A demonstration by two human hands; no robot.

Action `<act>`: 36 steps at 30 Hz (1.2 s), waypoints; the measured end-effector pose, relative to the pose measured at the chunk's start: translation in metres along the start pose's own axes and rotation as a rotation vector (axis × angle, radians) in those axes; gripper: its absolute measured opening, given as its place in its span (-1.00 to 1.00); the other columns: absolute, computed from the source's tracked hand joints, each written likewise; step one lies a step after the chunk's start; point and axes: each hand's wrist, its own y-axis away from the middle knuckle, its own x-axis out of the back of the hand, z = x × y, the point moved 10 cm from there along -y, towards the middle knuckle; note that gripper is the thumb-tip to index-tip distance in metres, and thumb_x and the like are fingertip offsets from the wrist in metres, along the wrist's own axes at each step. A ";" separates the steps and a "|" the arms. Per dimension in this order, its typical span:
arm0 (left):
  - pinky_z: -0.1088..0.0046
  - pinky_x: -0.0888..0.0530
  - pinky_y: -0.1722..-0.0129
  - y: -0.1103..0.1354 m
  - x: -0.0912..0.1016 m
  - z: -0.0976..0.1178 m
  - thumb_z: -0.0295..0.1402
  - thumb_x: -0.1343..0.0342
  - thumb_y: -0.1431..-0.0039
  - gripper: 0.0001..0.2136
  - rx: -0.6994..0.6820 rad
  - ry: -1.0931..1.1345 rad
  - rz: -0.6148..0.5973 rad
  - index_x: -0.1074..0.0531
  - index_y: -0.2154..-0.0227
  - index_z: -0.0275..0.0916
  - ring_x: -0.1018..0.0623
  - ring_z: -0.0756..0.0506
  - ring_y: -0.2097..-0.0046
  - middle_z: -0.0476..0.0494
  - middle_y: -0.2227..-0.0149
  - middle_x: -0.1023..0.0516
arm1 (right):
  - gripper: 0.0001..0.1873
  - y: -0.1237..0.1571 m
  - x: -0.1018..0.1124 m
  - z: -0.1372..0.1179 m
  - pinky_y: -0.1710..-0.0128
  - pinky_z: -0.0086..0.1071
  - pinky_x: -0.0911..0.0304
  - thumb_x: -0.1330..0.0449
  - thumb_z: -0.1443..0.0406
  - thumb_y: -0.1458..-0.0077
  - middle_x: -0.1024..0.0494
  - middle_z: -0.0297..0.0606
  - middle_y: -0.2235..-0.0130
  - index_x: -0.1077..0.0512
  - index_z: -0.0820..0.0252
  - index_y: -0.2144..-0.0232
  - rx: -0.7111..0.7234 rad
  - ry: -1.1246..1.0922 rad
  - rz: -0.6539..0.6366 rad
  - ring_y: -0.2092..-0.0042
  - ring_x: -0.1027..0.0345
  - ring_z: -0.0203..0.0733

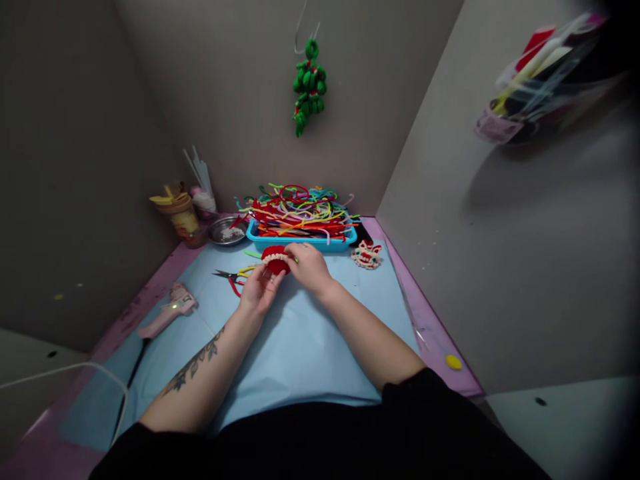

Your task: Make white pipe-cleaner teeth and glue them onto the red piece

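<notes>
Both my hands meet over a small red pipe-cleaner piece [275, 262] trimmed with a white fuzzy strip along its top. My left hand [259, 288] pinches it from below and the left. My right hand [307, 267] grips its right side, fingers curled, with a bit of green showing at the fingertips. The piece is held just above the light blue mat [300, 347]. Black scissors [226, 274] and loose red and yellow pipe cleaners [239, 280] lie on the mat just left of my left hand.
A blue tray [300, 241] heaped with coloured pipe cleaners sits behind my hands. A finished red-white figure [367, 255] lies to its right. A pink glue gun [170, 310] rests at left, a metal dish [227, 231] and cup [181, 215] at back left. A green ornament [309, 85] hangs on the wall.
</notes>
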 end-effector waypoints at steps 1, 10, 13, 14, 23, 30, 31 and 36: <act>0.36 -0.54 0.15 -0.001 0.001 0.000 -0.54 0.09 -0.20 -0.80 0.002 0.009 0.004 -0.45 0.35 -0.31 -0.59 -0.03 0.29 -0.11 0.38 -0.60 | -0.90 0.000 0.000 0.001 0.15 -0.33 -0.18 -0.09 0.36 -0.15 -0.53 -0.22 0.29 -0.41 0.17 0.29 -0.011 -0.014 0.007 0.19 -0.32 -0.13; 0.34 -0.55 0.17 0.001 0.000 0.000 -0.54 0.04 -0.12 -0.83 0.008 0.049 -0.014 -0.45 0.32 -0.32 -0.59 -0.05 0.28 -0.13 0.38 -0.60 | -0.88 0.004 -0.002 0.003 0.25 -0.38 -0.21 -0.05 0.33 -0.15 -0.50 -0.26 0.38 -0.39 0.16 0.38 -0.048 -0.084 0.079 0.30 -0.35 -0.20; 0.30 -0.56 0.19 0.004 0.000 0.001 -0.54 0.05 -0.12 -0.83 0.010 0.052 0.003 -0.45 0.33 -0.33 -0.59 -0.07 0.30 -0.15 0.39 -0.60 | -0.88 0.003 -0.001 0.008 0.25 -0.39 -0.23 -0.06 0.39 -0.08 -0.52 -0.28 0.36 -0.40 0.16 0.37 -0.074 -0.183 0.090 0.29 -0.37 -0.21; 0.30 -0.56 0.20 0.004 0.000 0.002 -0.54 0.06 -0.13 -0.82 0.009 0.054 0.008 -0.45 0.34 -0.33 -0.59 -0.07 0.31 -0.15 0.40 -0.60 | -0.86 0.002 0.000 0.010 0.25 -0.39 -0.24 -0.06 0.40 -0.06 -0.53 -0.30 0.35 -0.40 0.15 0.36 -0.086 -0.234 0.088 0.30 -0.38 -0.23; 0.50 -0.57 0.37 -0.005 0.008 0.005 -0.54 0.14 -0.22 -0.78 0.088 0.103 0.030 -0.43 0.28 -0.32 -0.59 0.00 0.42 -0.09 0.47 -0.59 | -0.77 -0.009 0.044 0.026 0.18 -0.34 -0.27 -0.05 0.43 0.03 -0.54 -0.27 0.27 -0.44 0.19 0.31 -0.073 -0.392 0.174 0.22 -0.38 -0.21; 0.59 -0.54 0.47 -0.008 0.010 -0.001 -0.55 0.17 -0.26 -0.75 0.151 0.067 0.048 -0.43 0.20 -0.34 -0.57 0.02 0.48 -0.09 0.50 -0.56 | -0.39 -0.004 -0.009 0.028 -0.04 -0.22 -0.22 -0.33 0.25 0.15 -0.39 -0.12 -0.05 -0.31 0.23 0.01 -0.071 -0.593 -0.250 -0.06 -0.29 -0.09; 0.59 -0.54 0.45 -0.008 0.009 -0.001 -0.54 0.16 -0.27 -0.75 0.149 0.062 0.043 -0.43 0.18 -0.34 -0.57 0.02 0.47 -0.10 0.48 -0.56 | -0.37 -0.003 -0.017 0.029 -0.05 -0.22 -0.21 -0.34 0.25 0.17 -0.40 -0.13 -0.04 -0.30 0.22 0.00 -0.081 -0.628 -0.269 -0.06 -0.29 -0.09; 0.53 -0.57 0.31 -0.001 -0.001 0.000 -0.50 0.05 -0.25 -0.80 0.101 -0.032 -0.031 -0.43 0.15 -0.34 -0.60 -0.02 0.31 -0.17 0.32 -0.60 | -0.44 -0.001 -0.034 0.043 -0.02 -0.23 -0.24 -0.32 0.32 0.16 -0.44 -0.18 0.01 -0.30 0.22 0.05 -0.197 -0.713 -0.171 -0.01 -0.34 -0.13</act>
